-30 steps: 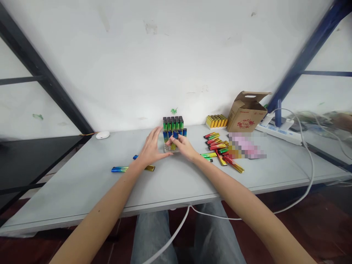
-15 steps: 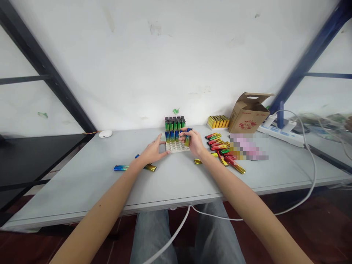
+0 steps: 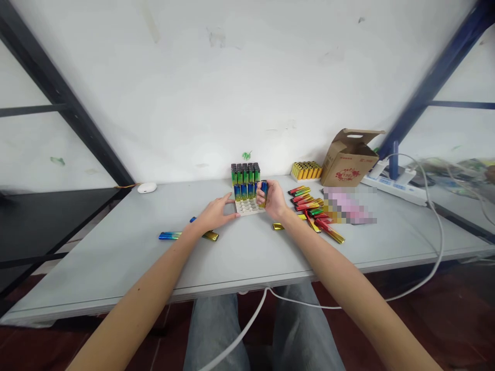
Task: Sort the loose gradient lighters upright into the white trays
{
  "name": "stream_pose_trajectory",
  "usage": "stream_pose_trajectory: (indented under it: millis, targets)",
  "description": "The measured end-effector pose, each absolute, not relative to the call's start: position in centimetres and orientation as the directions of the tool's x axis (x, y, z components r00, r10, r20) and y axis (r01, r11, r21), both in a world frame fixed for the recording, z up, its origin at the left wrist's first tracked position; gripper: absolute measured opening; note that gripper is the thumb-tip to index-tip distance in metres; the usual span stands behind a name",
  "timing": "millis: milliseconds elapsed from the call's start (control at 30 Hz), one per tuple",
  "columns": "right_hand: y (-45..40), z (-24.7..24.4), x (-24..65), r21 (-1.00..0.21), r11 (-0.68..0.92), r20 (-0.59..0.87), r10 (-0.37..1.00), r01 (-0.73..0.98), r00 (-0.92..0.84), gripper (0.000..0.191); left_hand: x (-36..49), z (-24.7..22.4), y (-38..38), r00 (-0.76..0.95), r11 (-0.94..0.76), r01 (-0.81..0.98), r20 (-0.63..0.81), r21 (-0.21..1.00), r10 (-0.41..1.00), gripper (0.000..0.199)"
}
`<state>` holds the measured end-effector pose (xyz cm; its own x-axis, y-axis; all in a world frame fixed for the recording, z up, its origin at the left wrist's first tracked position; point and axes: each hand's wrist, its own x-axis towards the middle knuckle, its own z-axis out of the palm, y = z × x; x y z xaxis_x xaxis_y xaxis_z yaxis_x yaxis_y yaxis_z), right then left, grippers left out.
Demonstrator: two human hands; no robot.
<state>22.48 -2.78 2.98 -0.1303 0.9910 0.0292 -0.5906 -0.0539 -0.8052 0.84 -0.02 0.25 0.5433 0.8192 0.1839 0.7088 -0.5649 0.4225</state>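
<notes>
A white tray with holes stands near the wall. Green lighters with black tops fill its back rows, and a row of blue and gold lighters stands upright before them. My right hand grips a blue and gold lighter, held upright at the right end of that row; whether its base sits in a hole is hidden. At the tray's left edge my left hand rests with thumb and fingers spread, holding nothing. Blue and gold lighters lie by my left forearm.
Loose red, green and gold lighters lie right of my right hand. Behind them are a tray of yellow lighters and an open cardboard box. A power strip with cables lies at the right, a white case at the left.
My right hand has turned the lighter from tilted to upright beside the row. The tray's front has shifted slightly to the right. My left hand has hardly moved.
</notes>
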Motion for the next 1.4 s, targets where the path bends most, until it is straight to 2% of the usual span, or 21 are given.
stream_pose_trajectory:
  millis: [133, 300, 400, 533, 667, 833, 933, 1033, 1100, 1167, 1267, 1400]
  targets:
    - [-2.8, 3.1, 22.6, -0.791, -0.072, 0.047, 0.983, -0.608, -0.178, 0.024, 0.8, 0.0, 0.2, 0.55, -0.581, 0.707, 0.203, 0.403, 0.81, 0.079]
    - [-2.9, 3.1, 22.5, -0.792, -0.099, 0.058, 0.97, -0.602, -0.236, 0.022, 1.0, -0.1, 0.2, 0.565, -0.606, 0.689, 0.229, 0.397, 0.792, 0.066]
    - [-3.0, 3.0, 22.3, -0.803, -0.107, 0.06, 0.964, -0.586, -0.258, 0.022, 1.3, -0.3, 0.0, 0.529, -0.582, 0.722, 0.244, 0.373, 0.813, 0.069]
    - [-3.0, 3.0, 22.4, -0.805, -0.093, 0.062, 0.969, -0.586, -0.24, 0.021, 1.4, -0.4, 0.0, 0.509, -0.555, 0.761, 0.223, 0.334, 0.832, 0.07]
    - [-3.0, 3.2, 22.6, -0.791, -0.05, 0.095, 0.975, -0.61, -0.202, 0.024, 1.4, -0.7, 0.2, 0.539, -0.578, 0.763, 0.209, 0.289, 0.816, 0.062]
    - [-2.5, 3.4, 22.5, -0.839, 0.02, 0.136, 0.975, -0.544, -0.174, 0.024, 1.3, -1.1, 0.4, 0.56, -0.605, 0.758, 0.233, 0.244, 0.795, 0.059]
    - [-2.0, 2.9, 22.4, -0.888, 0.093, 0.168, 0.977, -0.451, -0.13, 0.028, 1.2, -1.4, 0.5, 0.567, -0.615, 0.756, 0.245, 0.224, 0.786, 0.057]
    - [-1.7, 2.3, 22.4, -0.929, 0.282, 0.307, 0.949, -0.24, -0.072, 0.036, 1.2, -1.6, 0.4, 0.566, -0.623, 0.751, 0.274, 0.219, 0.778, 0.053]
    - [-1.9, 2.0, 22.4, -0.887, 0.462, 0.462, 0.884, -0.007, -0.069, 0.038, 1.4, -1.5, 0.3, 0.562, -0.628, 0.743, 0.292, 0.233, 0.774, 0.051]
    - [-2.3, 1.9, 22.4, -0.782, 0.584, 0.574, 0.811, 0.22, -0.113, 0.039, 1.5, -1.2, 0.1, 0.565, -0.636, 0.726, 0.301, 0.26, 0.768, 0.051]
    - [-2.7, 1.9, 22.5, -0.675, 0.615, 0.615, 0.774, 0.407, -0.149, 0.037, 1.2, -0.2, 0.1, 0.581, -0.651, 0.689, 0.295, 0.318, 0.759, 0.055]
    - [-2.6, 1.7, 22.6, -0.677, 0.601, 0.63, 0.772, 0.425, -0.087, 0.033, -0.6, 1.5, 0.5, 0.543, -0.586, 0.714, 0.225, 0.383, 0.809, 0.061]
